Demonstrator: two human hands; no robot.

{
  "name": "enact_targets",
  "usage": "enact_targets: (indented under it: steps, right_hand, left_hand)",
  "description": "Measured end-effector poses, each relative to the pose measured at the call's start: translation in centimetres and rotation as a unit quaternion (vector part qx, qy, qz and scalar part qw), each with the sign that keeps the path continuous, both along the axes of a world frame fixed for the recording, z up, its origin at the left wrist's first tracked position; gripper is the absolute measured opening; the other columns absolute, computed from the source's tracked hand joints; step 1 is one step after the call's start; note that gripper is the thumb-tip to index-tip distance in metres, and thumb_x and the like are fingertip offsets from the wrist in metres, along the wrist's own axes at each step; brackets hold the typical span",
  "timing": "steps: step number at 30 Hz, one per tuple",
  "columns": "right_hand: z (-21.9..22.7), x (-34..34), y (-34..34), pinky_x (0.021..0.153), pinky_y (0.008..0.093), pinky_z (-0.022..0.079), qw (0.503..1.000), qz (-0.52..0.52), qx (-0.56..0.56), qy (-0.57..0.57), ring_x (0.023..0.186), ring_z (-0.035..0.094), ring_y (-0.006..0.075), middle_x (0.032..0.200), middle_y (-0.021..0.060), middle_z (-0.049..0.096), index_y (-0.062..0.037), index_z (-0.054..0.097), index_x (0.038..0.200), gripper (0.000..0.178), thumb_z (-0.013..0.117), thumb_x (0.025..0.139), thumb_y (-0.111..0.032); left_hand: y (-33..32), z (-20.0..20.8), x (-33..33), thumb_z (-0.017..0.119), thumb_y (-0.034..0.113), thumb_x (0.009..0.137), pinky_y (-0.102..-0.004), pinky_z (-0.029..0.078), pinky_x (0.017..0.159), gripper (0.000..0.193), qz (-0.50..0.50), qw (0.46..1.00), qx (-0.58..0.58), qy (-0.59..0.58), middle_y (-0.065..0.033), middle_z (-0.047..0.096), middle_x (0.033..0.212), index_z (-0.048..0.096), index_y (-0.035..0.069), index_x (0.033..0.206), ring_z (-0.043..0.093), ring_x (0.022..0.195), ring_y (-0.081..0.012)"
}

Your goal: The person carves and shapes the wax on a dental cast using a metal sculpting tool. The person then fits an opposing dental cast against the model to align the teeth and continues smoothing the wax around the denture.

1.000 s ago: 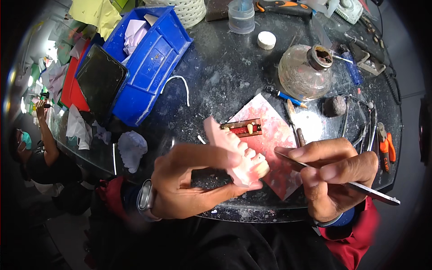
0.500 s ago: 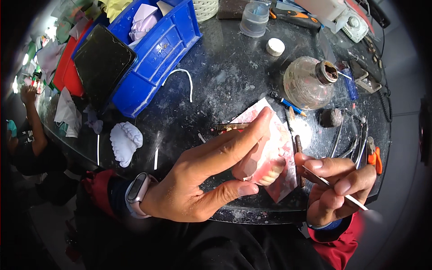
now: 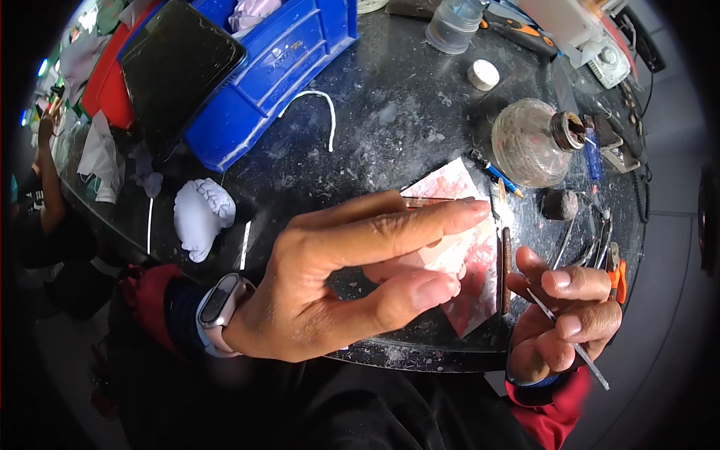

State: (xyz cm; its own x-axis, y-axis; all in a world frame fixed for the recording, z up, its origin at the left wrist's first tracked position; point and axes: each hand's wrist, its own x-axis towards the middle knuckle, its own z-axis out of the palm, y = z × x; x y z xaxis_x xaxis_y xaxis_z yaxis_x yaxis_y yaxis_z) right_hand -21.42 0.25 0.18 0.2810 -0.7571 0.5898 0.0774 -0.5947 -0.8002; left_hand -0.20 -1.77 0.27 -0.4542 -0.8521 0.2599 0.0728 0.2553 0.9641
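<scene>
My left hand (image 3: pixel 345 281) curls around a pinkish dental model (image 3: pixel 420 259), thumb on the near side and fingers stretched along the far side. The hand hides most of the model; the teeth on it do not show now. Pinched between the thumb and fingers of my right hand (image 3: pixel 566 319) is a thin metal dental instrument (image 3: pixel 594 370), slanting down to the right. Beneath the model lies a pink-stained sheet (image 3: pixel 474 300). Beside that sheet, close to my right hand, rests a wax knife (image 3: pixel 506 270) with a brown handle.
A white dental cast (image 3: pixel 199 217) sits at left, below a blue bin (image 3: pixel 277 82) and a dark panel (image 3: pixel 180 75). At right stand a round glass bottle (image 3: pixel 525 142), a blue pencil (image 3: pixel 499 176), a dark lump (image 3: pixel 560 204) and orange-handled pliers (image 3: pixel 618 279). Another person's arm (image 3: pixel 49 172) shows far left.
My left hand has turned the model, so its teeth no longer show. The instrument in my right hand now tilts more steeply. The whole view has shifted slightly.
</scene>
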Motion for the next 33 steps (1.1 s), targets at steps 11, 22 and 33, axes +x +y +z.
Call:
enact_targets:
  steps: [11,22,33]
  right_hand:
    - [0.0,0.6,0.8,0.069,0.0323,0.057,0.999,-0.010,0.008,0.036,0.094,0.058,0.0342,0.094,0.0136,0.046,-0.0054,0.038,0.093,0.029,0.051,0.086,-0.030]
    - [0.2,0.1,-0.1,0.088,0.0349,0.047,0.984,0.152,0.065,0.070,0.104,0.053,0.0331,0.093,0.0131,0.058,-0.0069,0.058,0.087,0.026,0.074,0.067,-0.006]
    - [-1.0,0.3,-0.3,0.070,0.0320,0.055,0.981,0.169,-0.014,0.092,0.097,0.058,0.0291,0.086,0.0152,0.062,-0.0058,0.057,0.084,0.028,0.072,0.063,0.004]
  left_hand:
    - [0.3,-0.9,-0.3,0.079,0.006,0.056,-0.0214,0.044,0.057,0.053,0.075,0.994,-0.066,-0.051,-0.0112,0.062,0.090,0.060,-0.001,0.105,0.053,0.063,-0.0108]
    - [0.7,-1.2,0.1,0.076,0.006,0.060,-0.0223,0.039,0.042,0.034,0.051,0.995,-0.061,-0.054,-0.0041,0.056,0.065,0.065,0.003,0.091,0.054,0.051,-0.0099]
    - [1.3,-1.8,0.0,0.074,0.013,0.059,-0.0249,0.040,0.038,0.028,-0.001,0.991,-0.086,-0.106,-0.0012,0.051,0.059,0.063,0.005,0.084,0.052,0.046,-0.0128]
